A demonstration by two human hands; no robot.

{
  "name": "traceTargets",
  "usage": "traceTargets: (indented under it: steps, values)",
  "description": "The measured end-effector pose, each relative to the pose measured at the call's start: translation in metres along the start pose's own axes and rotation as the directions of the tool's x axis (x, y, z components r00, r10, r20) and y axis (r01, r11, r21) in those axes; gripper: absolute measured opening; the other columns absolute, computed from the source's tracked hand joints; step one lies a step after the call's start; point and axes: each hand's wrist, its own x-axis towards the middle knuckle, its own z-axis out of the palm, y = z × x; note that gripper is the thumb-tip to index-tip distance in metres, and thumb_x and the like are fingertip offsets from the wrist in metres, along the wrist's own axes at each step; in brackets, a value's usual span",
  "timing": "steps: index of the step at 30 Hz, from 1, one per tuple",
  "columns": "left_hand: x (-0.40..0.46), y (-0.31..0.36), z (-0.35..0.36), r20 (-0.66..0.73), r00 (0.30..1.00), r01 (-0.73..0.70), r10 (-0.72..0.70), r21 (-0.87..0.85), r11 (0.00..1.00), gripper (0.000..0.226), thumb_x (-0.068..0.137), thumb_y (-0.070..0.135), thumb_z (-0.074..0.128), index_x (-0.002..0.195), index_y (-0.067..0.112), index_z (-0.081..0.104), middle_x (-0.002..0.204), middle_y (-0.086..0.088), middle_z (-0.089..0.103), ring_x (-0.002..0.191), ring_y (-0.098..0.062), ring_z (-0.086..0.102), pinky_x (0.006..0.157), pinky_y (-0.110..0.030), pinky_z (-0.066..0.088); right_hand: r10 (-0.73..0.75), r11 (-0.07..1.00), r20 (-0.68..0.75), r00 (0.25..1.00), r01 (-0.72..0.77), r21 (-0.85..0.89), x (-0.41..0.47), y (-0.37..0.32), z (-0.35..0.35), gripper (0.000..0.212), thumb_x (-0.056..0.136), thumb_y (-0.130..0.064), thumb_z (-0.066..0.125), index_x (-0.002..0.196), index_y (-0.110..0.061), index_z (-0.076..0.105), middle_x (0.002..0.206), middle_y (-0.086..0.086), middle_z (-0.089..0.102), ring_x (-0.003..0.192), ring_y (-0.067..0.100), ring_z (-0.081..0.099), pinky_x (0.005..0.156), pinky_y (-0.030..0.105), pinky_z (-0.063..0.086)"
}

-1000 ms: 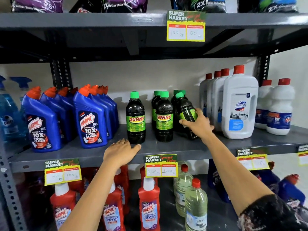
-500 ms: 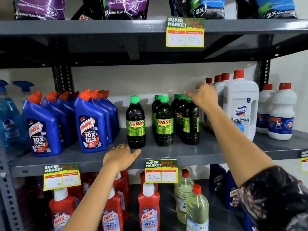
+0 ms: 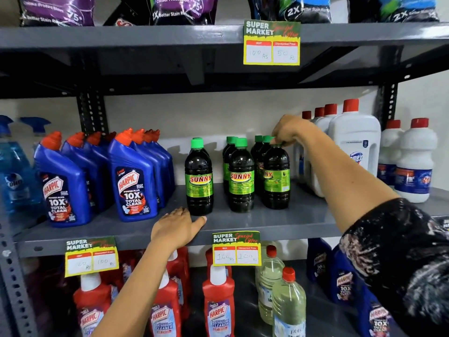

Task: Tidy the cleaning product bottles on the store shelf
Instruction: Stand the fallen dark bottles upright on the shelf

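Several dark Sunny bottles with green caps stand on the grey middle shelf [image 3: 243, 222]. One Sunny bottle [image 3: 198, 177] stands alone at the left of the group, and a middle Sunny bottle [image 3: 241, 176] heads a short row. My right hand [image 3: 290, 130] pinches the green cap of the right front Sunny bottle [image 3: 277, 177], whose label is turned partly sideways. My left hand [image 3: 177, 227] lies flat on the shelf's front edge just below the lone bottle, fingers spread and holding nothing.
Blue Harpic bottles [image 3: 133, 176] fill the shelf's left part, with blue spray bottles [image 3: 14, 171] beyond them. White Domex bottles [image 3: 354, 144] stand at the right. Red Harpic bottles [image 3: 218, 302] and clear bottles [image 3: 289, 302] sit on the shelf below. Price tags [image 3: 237, 249] hang off the edge.
My right hand let go of the tilted bottle's body, which now stands upright, and moved up to grip its cap. My left hand stayed on the shelf edge.
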Motion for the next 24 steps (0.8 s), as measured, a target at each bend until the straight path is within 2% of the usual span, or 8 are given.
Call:
traceTargets:
  steps: [2, 4, 11, 13, 15, 17, 21, 24]
  values:
    - [0.000, 0.000, -0.001, 0.006, 1.000, 0.004, -0.004, -0.002, 1.000, 0.076, 0.095, 0.062, 0.020, 0.152, 0.012, 0.023, 0.161, -0.009, 0.022, 0.148, -0.022, 0.023, 0.117, -0.036, 0.019, -0.024, 0.983, 0.105, 0.994, 0.004, 0.183, -0.001, 0.006, -0.004, 0.030, 0.092, -0.005, 0.058, 0.122, -0.004, 0.063, 0.115, 0.014, 0.067, 0.091, 0.022, 0.059, 0.089, 0.035, 0.053]
    - [-0.001, 0.001, -0.002, 0.011, 1.000, 0.006, -0.006, -0.005, 1.000, 0.076, 0.095, 0.062, 0.020, 0.152, 0.012, 0.022, 0.161, -0.008, 0.021, 0.148, -0.021, 0.022, 0.118, -0.036, 0.019, -0.051, 0.974, 0.108, 0.993, 0.026, 0.223, -0.002, 0.011, -0.005, 0.034, 0.091, 0.003, 0.054, 0.123, -0.005, 0.062, 0.122, 0.019, 0.064, 0.090, 0.023, 0.056, 0.088, 0.034, 0.050]
    - [-0.004, 0.002, -0.003, 0.002, 1.000, 0.011, -0.011, -0.023, 1.000, 0.076, 0.095, 0.062, 0.021, 0.153, 0.013, 0.021, 0.161, -0.007, 0.020, 0.148, -0.021, 0.022, 0.118, -0.036, 0.020, -0.170, 0.947, 0.068, 0.983, 0.144, 0.286, 0.000, 0.023, 0.010, 0.038, 0.095, 0.004, 0.046, 0.127, -0.010, 0.061, 0.112, 0.011, 0.060, 0.089, 0.017, 0.052, 0.077, 0.026, 0.042]
    - [-0.004, 0.003, -0.003, 0.008, 1.000, 0.005, -0.005, -0.038, 0.999, 0.075, 0.095, 0.061, 0.021, 0.153, 0.013, 0.020, 0.162, -0.007, 0.019, 0.149, -0.020, 0.020, 0.118, -0.036, 0.019, -0.195, 0.921, 0.045, 0.980, 0.168, 0.351, -0.001, 0.027, 0.016, 0.039, 0.095, 0.004, 0.044, 0.128, -0.010, 0.059, 0.119, 0.009, 0.059, 0.093, 0.015, 0.055, 0.082, 0.025, 0.046]
    - [-0.005, 0.003, -0.004, 0.008, 1.000, -0.002, 0.003, -0.054, 0.999, 0.074, 0.095, 0.060, 0.022, 0.153, 0.014, 0.020, 0.162, -0.008, 0.019, 0.149, -0.020, 0.019, 0.118, -0.036, 0.019, -0.213, 0.890, 0.013, 0.977, 0.189, 0.414, -0.001, 0.029, 0.021, 0.039, 0.095, 0.005, 0.044, 0.129, -0.009, 0.059, 0.130, 0.011, 0.057, 0.111, 0.021, 0.056, 0.098, 0.029, 0.045]
    - [-0.004, 0.002, -0.005, 0.013, 1.000, -0.012, 0.012, -0.060, 0.998, 0.073, 0.095, 0.059, 0.023, 0.153, 0.015, 0.019, 0.162, -0.008, 0.019, 0.149, -0.020, 0.019, 0.118, -0.036, 0.019, -0.237, 0.858, 0.008, 0.971, 0.205, 0.470, -0.001, 0.033, 0.023, 0.041, 0.095, 0.008, 0.042, 0.129, -0.008, 0.058, 0.134, 0.009, 0.054, 0.114, 0.019, 0.055, 0.098, 0.027, 0.043]
    - [-0.003, 0.001, -0.004, 0.032, 0.999, -0.006, 0.008, -0.061, 0.998, 0.074, 0.095, 0.059, 0.023, 0.154, 0.014, 0.016, 0.162, -0.008, 0.017, 0.149, -0.020, 0.018, 0.119, -0.035, 0.018, -0.217, 0.748, -0.037, 0.975, 0.191, 0.635, 0.003, 0.036, 0.032, 0.030, 0.092, 0.001, 0.049, 0.117, -0.005, 0.065, 0.111, 0.014, 0.062, 0.064, 0.007, 0.055, 0.063, 0.017, 0.048]
    - [-0.001, 0.001, -0.004, 0.036, 0.999, 0.004, -0.002, -0.051, 0.999, 0.075, 0.095, 0.060, 0.023, 0.154, 0.014, 0.016, 0.162, -0.008, 0.017, 0.149, -0.020, 0.019, 0.119, -0.035, 0.018, -0.118, 0.749, -0.254, 0.960, 0.254, 0.612, 0.008, 0.035, 0.048, 0.021, 0.088, -0.020, 0.065, 0.102, -0.006, 0.072, 0.093, 0.008, 0.070, 0.080, 0.012, 0.063, 0.081, 0.024, 0.051]
